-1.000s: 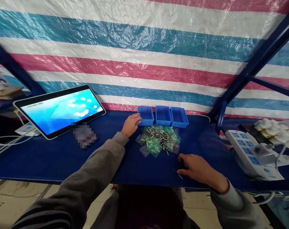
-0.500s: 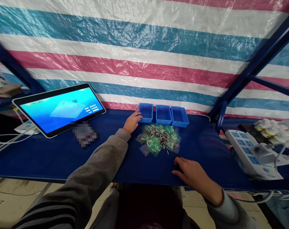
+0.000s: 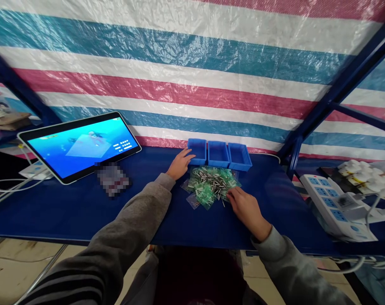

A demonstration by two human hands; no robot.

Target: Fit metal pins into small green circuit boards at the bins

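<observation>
My left hand (image 3: 180, 164) rests against the near-left side of the left blue tray (image 3: 197, 152), fingers apart and gripping nothing. The middle blue tray (image 3: 218, 154) and the right blue tray (image 3: 240, 156) stand beside it in a row. In front of them lies a pile of small metal pins or screws (image 3: 214, 178) mixed with green and clear plastic bags (image 3: 205, 195). At the pile's right edge is my right hand (image 3: 246, 208), its fingers drawn together on or against the bags. Whatever sits between those fingertips is hidden.
A tablet (image 3: 81, 146) with a lit screen leans at the left, with a blurred-out item (image 3: 113, 180) in front. On the right are a white power strip (image 3: 334, 203) with plugs and several white rolls (image 3: 364, 176). A striped sheet (image 3: 192, 84) hangs behind the blue table (image 3: 186, 228).
My right hand has moved up and left from the table's front to the pile's right edge. My left hand and the left tray have shifted slightly right, narrowing the gap to the middle tray.
</observation>
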